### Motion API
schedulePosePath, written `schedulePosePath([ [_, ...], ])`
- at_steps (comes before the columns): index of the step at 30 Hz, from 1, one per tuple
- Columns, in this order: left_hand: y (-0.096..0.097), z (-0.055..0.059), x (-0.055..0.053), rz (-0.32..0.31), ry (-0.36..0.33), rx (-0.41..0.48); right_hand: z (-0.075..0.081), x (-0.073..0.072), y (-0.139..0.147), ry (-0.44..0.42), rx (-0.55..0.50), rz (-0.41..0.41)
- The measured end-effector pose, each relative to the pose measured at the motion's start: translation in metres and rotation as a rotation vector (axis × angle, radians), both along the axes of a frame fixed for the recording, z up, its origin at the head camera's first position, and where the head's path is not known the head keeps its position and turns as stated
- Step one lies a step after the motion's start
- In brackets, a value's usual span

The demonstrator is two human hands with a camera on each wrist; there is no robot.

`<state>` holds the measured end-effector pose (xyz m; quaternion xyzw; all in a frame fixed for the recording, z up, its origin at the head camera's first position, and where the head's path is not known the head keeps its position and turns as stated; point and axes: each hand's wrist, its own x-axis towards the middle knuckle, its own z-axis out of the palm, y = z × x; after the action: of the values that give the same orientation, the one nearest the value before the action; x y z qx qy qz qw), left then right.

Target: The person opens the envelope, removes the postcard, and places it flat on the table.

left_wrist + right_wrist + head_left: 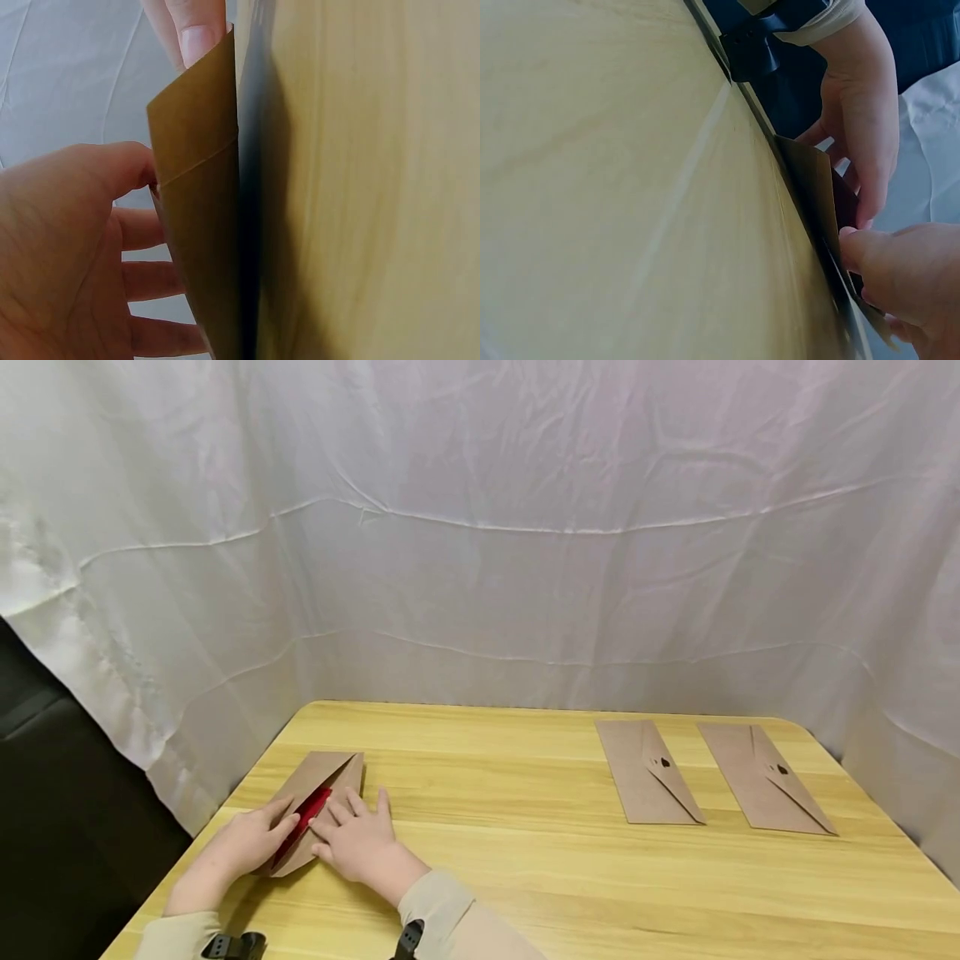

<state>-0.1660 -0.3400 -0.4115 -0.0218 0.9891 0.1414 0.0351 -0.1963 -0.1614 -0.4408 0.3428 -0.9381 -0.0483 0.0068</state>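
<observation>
A brown paper envelope (330,766) at the table's left side has its mouth parted, and something red (313,808) shows inside. My left hand (243,842) grips the envelope's left side; its thumb is at the mouth, and in the left wrist view the fingers (154,280) lie along the far side of the paper. From the right, my right hand (363,847) pinches the edge of the flap with thumb and index finger, its other fingers spread over the paper. The right wrist view has both hands close together at the raised envelope (814,180).
Two more brown envelopes (637,777) (750,777) lie flat with their flaps down at the right of the wooden table (517,793), each with a small dark mark. Pale curtain cloth (480,577) hangs behind. A black surface (67,802) stands beyond the left edge.
</observation>
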Motion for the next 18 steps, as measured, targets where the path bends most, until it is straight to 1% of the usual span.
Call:
schedulePosePath([
  [4,0.0021,0.0001,-0.0001,0.001,0.008,0.007,0.0015,0.0005,0.0000,0.004,0.004,0.029],
  [8,0.0041,-0.0003,-0.0006,-0.004,0.001,0.010,0.0029,0.0009,0.0009,-0.002,-0.002,0.084],
  [13,0.0047,-0.0018,-0.0010,-0.013,-0.004,0.005,0.0014,0.0006,0.0002,-0.051,-0.022,0.143],
  [18,0.0052,-0.0014,-0.0003,-0.018,-0.003,0.011,-0.0009,-0.0003,-0.0015,-0.087,0.012,0.174],
])
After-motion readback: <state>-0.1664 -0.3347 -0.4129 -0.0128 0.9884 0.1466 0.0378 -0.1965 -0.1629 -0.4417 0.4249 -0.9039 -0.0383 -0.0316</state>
